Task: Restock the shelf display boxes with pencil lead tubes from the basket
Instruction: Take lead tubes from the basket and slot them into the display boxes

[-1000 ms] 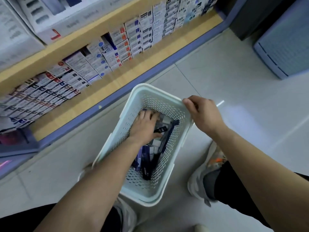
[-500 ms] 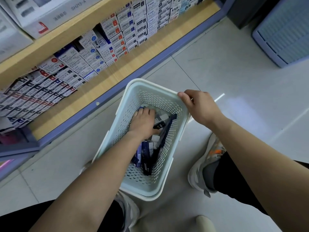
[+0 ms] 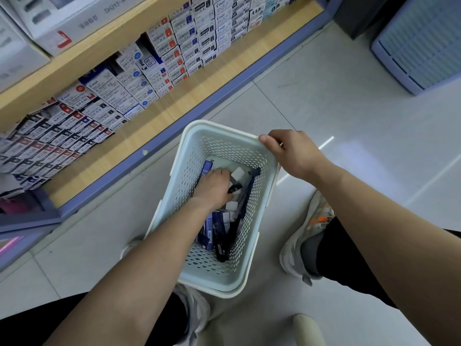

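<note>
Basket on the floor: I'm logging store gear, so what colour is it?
The basket is pale mint-white, perforated with small holes; the head view shows it best.

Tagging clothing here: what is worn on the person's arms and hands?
Nothing visible. The left arm and right arm are bare to the frame edge: no sleeves, watch or bracelet. The left hand and right hand are ungloved, no rings seen.
</note>
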`<state>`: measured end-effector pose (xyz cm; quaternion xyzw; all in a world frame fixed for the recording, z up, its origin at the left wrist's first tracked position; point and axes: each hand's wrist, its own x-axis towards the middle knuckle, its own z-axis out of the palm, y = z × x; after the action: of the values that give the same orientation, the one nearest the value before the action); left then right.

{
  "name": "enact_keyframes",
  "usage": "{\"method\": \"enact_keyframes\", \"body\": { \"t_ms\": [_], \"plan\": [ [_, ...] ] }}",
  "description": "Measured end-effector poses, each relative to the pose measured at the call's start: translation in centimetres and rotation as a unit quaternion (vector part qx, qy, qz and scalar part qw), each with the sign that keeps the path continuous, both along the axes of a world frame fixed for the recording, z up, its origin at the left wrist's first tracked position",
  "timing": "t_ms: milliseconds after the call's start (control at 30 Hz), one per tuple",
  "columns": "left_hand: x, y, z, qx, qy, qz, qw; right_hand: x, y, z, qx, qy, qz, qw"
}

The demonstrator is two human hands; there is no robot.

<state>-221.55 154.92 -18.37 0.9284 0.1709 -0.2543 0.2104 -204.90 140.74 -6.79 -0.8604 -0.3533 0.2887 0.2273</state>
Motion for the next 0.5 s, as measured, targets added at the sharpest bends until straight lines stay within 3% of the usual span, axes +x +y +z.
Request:
{"method": "enact_keyframes", "body": {
  "t_ms": [333,500],
  "plan": [
    [-0.8,-0.6,-0.1,-0.002,-0.018,-0.018,1.0,0.0,0.0,0.1,-0.015,0.005,0.002,1.0],
    [0.1,-0.1,1.4,-0.053,-0.008,0.061,0.997,-0.1,0.1,0.6,-0.024,0.009,0.006,1.0]
  ]
}}
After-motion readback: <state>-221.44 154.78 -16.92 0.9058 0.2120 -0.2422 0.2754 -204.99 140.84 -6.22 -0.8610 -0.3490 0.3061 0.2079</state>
